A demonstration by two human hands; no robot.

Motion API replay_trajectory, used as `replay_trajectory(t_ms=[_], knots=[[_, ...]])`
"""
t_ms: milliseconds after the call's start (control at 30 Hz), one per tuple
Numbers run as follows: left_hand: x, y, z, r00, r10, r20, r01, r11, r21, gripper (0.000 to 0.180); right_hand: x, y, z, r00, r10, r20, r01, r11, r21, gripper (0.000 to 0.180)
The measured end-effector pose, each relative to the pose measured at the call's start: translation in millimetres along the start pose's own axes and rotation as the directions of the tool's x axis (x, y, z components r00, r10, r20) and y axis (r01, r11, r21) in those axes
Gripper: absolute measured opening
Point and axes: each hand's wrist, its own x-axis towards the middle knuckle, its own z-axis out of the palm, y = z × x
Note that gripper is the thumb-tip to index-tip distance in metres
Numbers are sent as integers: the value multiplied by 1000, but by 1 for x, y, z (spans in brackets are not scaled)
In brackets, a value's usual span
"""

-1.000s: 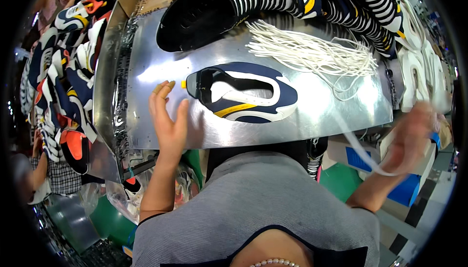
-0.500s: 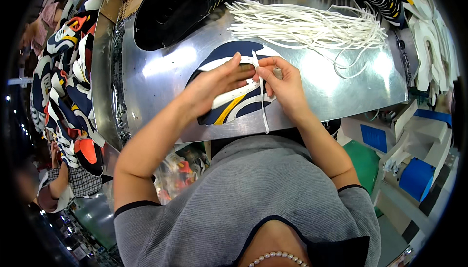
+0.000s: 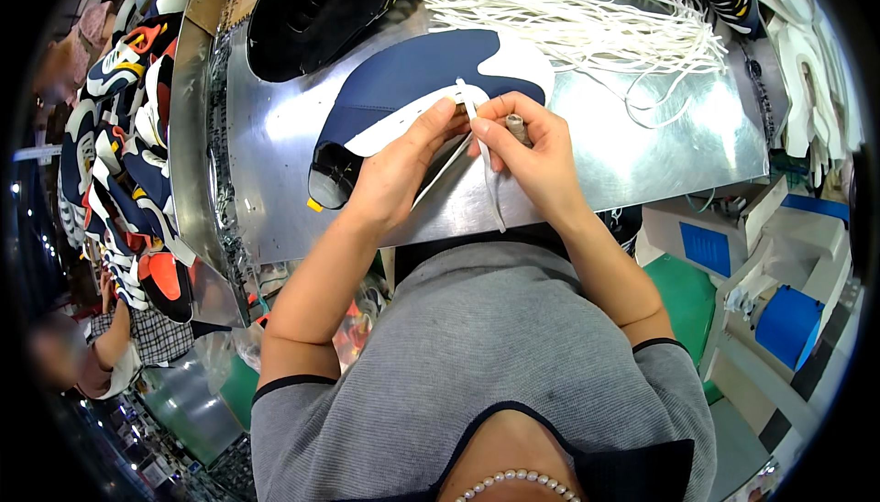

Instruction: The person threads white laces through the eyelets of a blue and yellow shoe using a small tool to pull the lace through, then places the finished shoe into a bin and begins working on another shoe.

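A navy and white shoe upper (image 3: 412, 66) stands tilted over the metal worktop, its navy side showing and its open heel end toward the lower left. My left hand (image 3: 394, 172) grips it by the white eyelet edge, thumb on top, the other fingers mostly hidden behind. At that edge, my right hand (image 3: 541, 149) pinches a flat white shoelace (image 3: 492, 190) between thumb and forefinger. One end of the lace hangs down toward me. A tan wrap (image 3: 518, 129) covers one finger of my right hand. Whether the lace passes through an eyelet there I cannot tell.
A bundle of white laces (image 3: 577, 30) lies on the metal worktop (image 3: 642, 163) beyond my hands. Nested uppers (image 3: 316, 16) curve along the far edge. More shoe uppers (image 3: 110, 181) are piled at left, near another person (image 3: 110, 342). White strips (image 3: 807, 89) hang at right.
The upper has been turned and tipped up, so its navy side and heel opening now show. My left hand has rotated with it; my right hand still pinches the lace.
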Motion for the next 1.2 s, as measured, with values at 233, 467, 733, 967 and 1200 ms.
replay_trajectory(t_ms=[233, 467, 733, 967, 1200], knots=[[-12, -6, 6, 979, 143, -142, -126, 985, 120, 24, -11, -15, 2, 999, -26, 21, 31, 950, -312, 10], [-17, -6, 10, 942, 204, -265, -131, 955, 267, 25, -22, -12, 5, 968, -251, -24, 229, 917, -327, 18], [-17, -6, 1, 931, 286, -225, -184, 903, 389, 21, -8, -17, -4, 966, -243, 84, 250, 811, -530, 12], [-9, -17, 1, 819, 571, -53, -386, 618, 685, 17, 9, -16, 2, 907, -384, 175, 371, 529, -763, 9], [-14, -11, -7, 927, 109, -359, 51, 911, 410, 20, 27, -22, -11, 942, -194, 275, 331, 399, -855, 20]])
